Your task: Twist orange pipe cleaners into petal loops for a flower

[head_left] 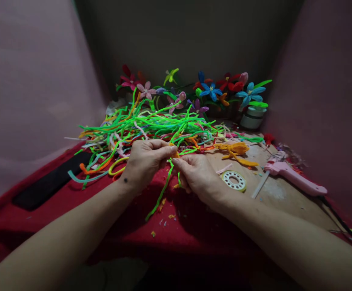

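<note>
Fingers pinched together, my left hand (pixel 145 163) and my right hand (pixel 198 173) meet above the middle of the red cloth. Between their fingertips a small piece of orange pipe cleaner (pixel 176 154) shows, mostly covered by the fingers. A bright green pipe cleaner (pixel 164 190) hangs down from the same spot toward the cloth, and a shorter green end dangles beside my right fingers. How the green and orange parts join is hidden. Just beyond both hands lies a big tangled heap of green and mixed-colour pipe cleaners (pixel 163 123).
Finished pipe-cleaner flowers (pixel 211 91) stand along the back near a white jar (pixel 253 117). On the right, a board (pixel 280 202) carries an orange pipe-cleaner bundle (pixel 235 151), a tape spool (pixel 234 180) and a pink glue gun (pixel 297 176). A black flat object (pixel 51 182) lies left.
</note>
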### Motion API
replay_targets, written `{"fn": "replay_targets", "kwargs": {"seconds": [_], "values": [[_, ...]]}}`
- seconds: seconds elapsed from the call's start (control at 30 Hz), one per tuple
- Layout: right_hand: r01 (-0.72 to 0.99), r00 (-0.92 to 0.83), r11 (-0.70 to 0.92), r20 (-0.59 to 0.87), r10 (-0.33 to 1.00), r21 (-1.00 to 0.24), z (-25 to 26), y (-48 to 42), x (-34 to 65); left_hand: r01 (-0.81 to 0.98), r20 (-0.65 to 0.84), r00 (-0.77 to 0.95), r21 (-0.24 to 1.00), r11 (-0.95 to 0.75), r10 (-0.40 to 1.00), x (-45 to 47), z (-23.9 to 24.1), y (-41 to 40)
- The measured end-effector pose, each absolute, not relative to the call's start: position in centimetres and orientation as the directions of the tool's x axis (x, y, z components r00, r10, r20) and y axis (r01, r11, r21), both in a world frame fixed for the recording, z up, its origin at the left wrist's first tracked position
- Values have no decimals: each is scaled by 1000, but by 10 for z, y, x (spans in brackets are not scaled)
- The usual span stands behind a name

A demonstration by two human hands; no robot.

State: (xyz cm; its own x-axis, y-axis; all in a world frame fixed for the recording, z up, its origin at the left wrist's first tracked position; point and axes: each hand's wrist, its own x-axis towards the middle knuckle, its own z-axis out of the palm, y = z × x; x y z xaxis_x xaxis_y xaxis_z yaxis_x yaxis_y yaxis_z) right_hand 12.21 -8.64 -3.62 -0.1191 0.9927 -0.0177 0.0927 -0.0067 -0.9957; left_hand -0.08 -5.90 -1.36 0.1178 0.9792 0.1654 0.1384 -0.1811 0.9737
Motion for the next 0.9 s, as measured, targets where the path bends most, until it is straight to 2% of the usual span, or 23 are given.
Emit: {"fn": "replay_targets", "kwargs": {"seconds": [0.1, 0.2, 0.4, 0.57, 0.63, 0.77, 0.83, 0.9], "values": [[44, -174, -16, -24, 984, -999, -40, -83, 124, -48, -3, 195, 999, 13, 981, -2, -17, -52], [15, -217, -39, -41, 975, -999, -40, -82, 125, -154, -71, 279, 981, 118, 958, -2, -20, -48], [-34, -216, -127, -117, 969, -991, -36, -83, 124, -121, 5, 167, 992, 15, 986, -3, -19, -48], [4, -144, -47, -47, 988, -999, -45, -81, 120, -214, -34, 151, 975, 66, 988, -4, -17, -42], [-2, -143, -56, -55, 988, -998, -49, -80, 119, -168, -39, 142, 984, 63, 989, -4, -16, -42], [-104, -200, -128, -105, 974, -986, -49, -80, 120, -7, 35, 59, 999, -35, 998, -6, -11, -42], [-160, -266, -143, -97, 959, -977, -45, -81, 124, -18, 34, 56, 999, -33, 998, -9, -8, -40], [-145, -355, -160, -99, 930, -977, -40, -81, 130, -50, 16, 83, 999, -12, 996, -13, -4, -37]]}}
